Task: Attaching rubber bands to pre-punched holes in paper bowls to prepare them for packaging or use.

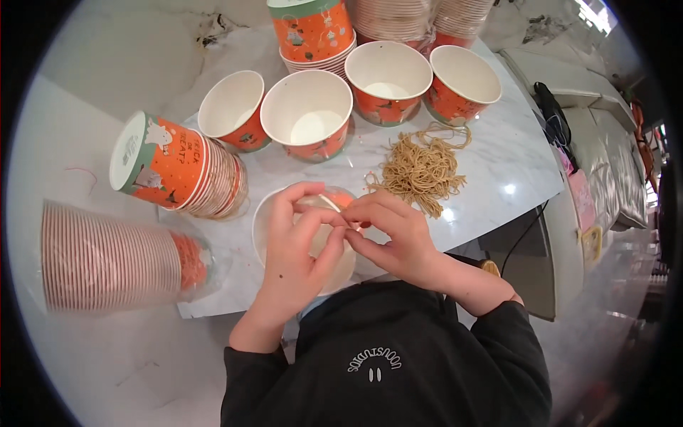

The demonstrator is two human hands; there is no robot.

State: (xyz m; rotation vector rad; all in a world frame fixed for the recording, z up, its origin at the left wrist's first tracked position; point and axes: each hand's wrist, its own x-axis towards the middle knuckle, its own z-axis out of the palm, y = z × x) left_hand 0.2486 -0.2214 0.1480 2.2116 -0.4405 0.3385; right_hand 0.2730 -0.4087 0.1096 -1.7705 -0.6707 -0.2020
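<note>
Both hands meet over a paper cup (272, 226) at the near edge of a marble table (498, 171). The left hand (295, 256) curls around the cup, fingers bent over its rim. The right hand (391, 238) pinches its fingertips together against the left fingers; what it grips is too small to tell. A pile of tan strings (423, 171) lies just beyond, with four open cups (307, 114) farther off.

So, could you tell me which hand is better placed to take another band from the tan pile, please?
The right hand, probably. The pile of tan rubber bands lies just beyond it on the marble table, while the left hand is wrapped around the paper cup on the far side.
</note>
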